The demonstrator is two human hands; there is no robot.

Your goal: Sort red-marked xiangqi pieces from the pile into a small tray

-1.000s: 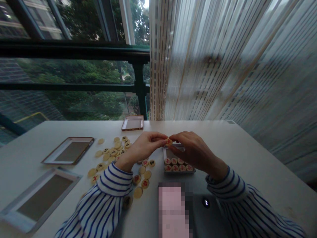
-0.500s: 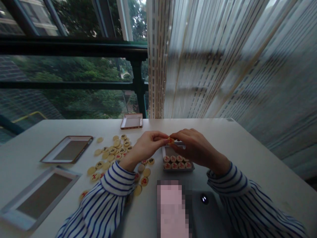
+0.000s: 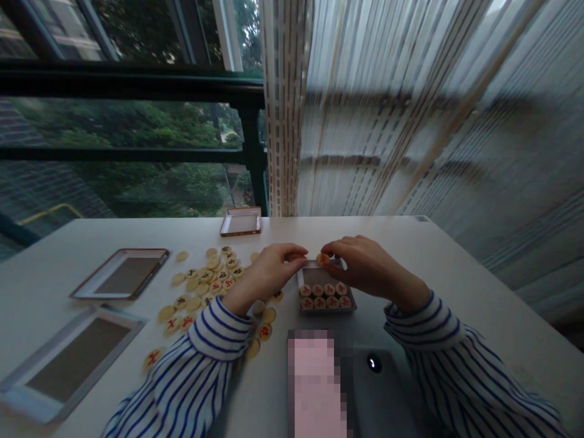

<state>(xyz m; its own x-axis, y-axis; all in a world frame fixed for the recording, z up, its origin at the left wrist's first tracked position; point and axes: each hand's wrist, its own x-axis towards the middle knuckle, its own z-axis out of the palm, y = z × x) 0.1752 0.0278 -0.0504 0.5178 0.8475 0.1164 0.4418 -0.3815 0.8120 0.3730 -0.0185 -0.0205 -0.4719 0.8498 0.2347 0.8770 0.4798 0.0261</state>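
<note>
Since the earlier frame, the left hand (image 3: 269, 274) has been drawn away from the disc (image 3: 322, 259), which had been pinched by both hands and is now held by the right hand (image 3: 367, 267) alone. The disc is round, flat and pale like wood, with a red mark on its face. It is gripped between the right thumb and fingertips above the far edge of the box (image 3: 314, 277). The left grip is curled close beside the box's far left corner. Whether the rim is touched or anything is held cannot be told.

The box is small, rectangular and shallow, and lies near the middle of the worktop (image 3: 456, 274). Two rows of red-marked discs (image 3: 325, 296) are packed along its near side, and its far half is bare. Loose discs (image 3: 205, 286) with red or black marks are scattered towards the left. Three shallow rectangular trays are seen: one by the far edge (image 3: 241, 222), one to the left (image 3: 119, 274) and one at the near left corner (image 3: 68, 359).
</note>
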